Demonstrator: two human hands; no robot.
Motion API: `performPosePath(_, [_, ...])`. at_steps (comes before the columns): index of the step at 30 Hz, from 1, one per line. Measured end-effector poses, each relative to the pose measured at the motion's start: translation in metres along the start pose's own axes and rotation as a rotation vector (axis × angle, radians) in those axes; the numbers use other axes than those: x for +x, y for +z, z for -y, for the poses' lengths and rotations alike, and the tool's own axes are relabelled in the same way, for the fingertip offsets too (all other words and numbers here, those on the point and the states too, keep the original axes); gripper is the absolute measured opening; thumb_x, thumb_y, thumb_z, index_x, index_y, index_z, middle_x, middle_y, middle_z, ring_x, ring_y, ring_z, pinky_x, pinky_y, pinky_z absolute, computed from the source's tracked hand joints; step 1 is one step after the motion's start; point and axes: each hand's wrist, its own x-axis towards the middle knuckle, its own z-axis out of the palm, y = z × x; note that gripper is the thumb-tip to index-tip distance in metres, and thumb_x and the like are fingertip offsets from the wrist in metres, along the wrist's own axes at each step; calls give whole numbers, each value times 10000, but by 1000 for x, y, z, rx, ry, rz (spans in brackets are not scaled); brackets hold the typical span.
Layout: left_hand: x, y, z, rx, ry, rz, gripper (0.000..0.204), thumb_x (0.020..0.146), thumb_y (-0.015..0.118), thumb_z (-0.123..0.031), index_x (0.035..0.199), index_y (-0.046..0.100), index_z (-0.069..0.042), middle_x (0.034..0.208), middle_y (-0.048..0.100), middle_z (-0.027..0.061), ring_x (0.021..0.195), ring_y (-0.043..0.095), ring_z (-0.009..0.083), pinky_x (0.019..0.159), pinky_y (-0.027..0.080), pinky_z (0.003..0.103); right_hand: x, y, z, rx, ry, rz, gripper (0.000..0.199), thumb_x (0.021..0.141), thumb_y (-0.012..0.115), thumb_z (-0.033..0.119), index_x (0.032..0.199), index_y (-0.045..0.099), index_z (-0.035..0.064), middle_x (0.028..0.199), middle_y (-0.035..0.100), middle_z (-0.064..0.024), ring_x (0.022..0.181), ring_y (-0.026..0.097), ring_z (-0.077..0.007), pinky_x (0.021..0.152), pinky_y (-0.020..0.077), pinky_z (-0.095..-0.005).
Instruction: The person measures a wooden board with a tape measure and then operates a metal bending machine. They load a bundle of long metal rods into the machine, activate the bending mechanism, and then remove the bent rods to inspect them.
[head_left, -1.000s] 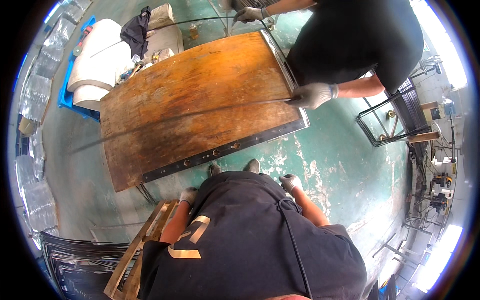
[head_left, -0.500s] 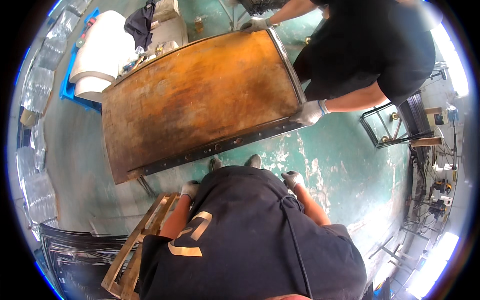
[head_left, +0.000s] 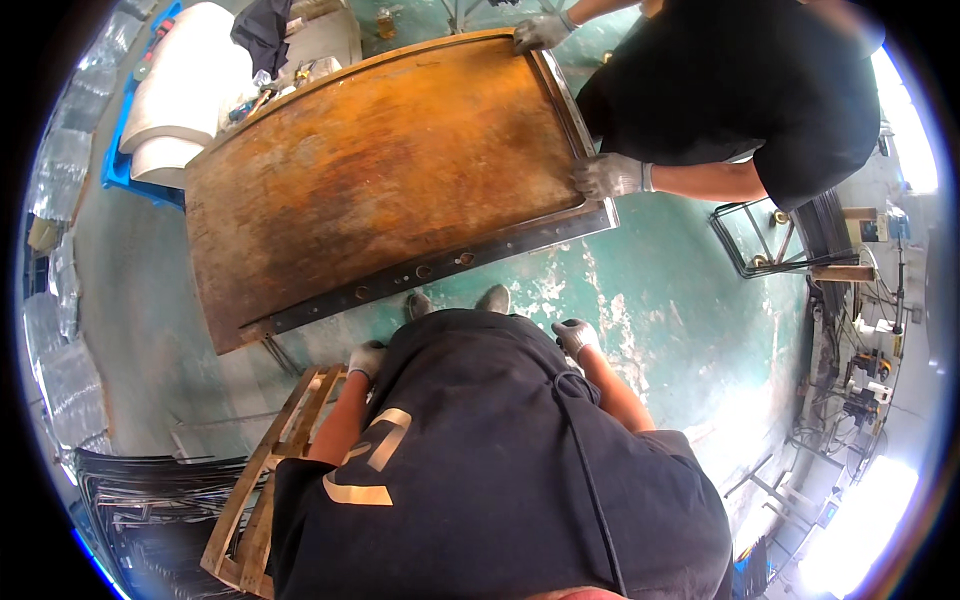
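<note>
Big rusty metal sheet (head_left: 390, 175) fills the upper middle, dark drilled edge strip (head_left: 430, 270) along its near side, lying roughly flat above the green floor (head_left: 680, 310); whatever supports it is hidden underneath.

My left hand (head_left: 366, 358), gloved, hangs at about 7 o'clock from the sheet's near edge, near it but not touching. My right hand (head_left: 577, 336) is at about 5 o'clock, also clear of it. Both hold nothing; fingers look loosely curled, but how far I cannot tell at this size.

A co-worker's gloved hands (head_left: 610, 176) grip the sheet's right edge, the other at its far corner.

Judging by this, the sheet is being positioned and I'm standing off; next I'd need to reach forward and catch the near edge strip.

My torso blocks my feet and the wooden frame (head_left: 262, 480) at 8 o'clock. The white roll (head_left: 185, 95) at 11 o'clock is cut off.
</note>
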Motion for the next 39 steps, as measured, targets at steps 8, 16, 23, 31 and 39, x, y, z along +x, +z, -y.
performPosePath(8, [50,43,77,119,208,13,451,921,693,-436,1146,774,-53,1143,763,224,1155,721,368,961,564,407,1,2,0,-2,-26,1,320,925,723,303,1005,779,-2,758,734,-79,626,670,-167,590,536,-332])
performPosePath(16, [34,24,50,120,197,-12,449,934,680,-437,1142,772,-50,1142,767,212,1160,720,362,963,560,399,0,3,-5,-1,-17,-12,350,925,727,331,1024,783,1,766,744,-88,636,680,-172,605,543,-335])
performPosePath(23, [-8,-12,-20,5,5,23,434,943,659,-420,1145,772,-54,1165,766,200,1152,715,369,976,554,401,1,2,-9,-45,-7,-22,366,929,742,346,1073,786,13,784,751,-80,660,686,-160,625,542,-334])
performPosePath(31, [-5,-1,-1,37,-11,30,438,942,628,-411,1164,773,-63,1190,757,197,1180,704,370,1002,549,424,-1,1,-2,-81,-14,10,365,934,751,337,1099,782,13,854,771,-76,728,694,-163,693,553,-337])
performPosePath(39, [-31,-24,-37,-98,-135,-9,403,916,642,-358,1161,789,-73,1215,746,212,1191,690,403,1012,541,446,-3,3,6,-141,-83,-27,344,929,738,316,1043,772,-6,779,744,-94,611,661,-172,585,525,-341])
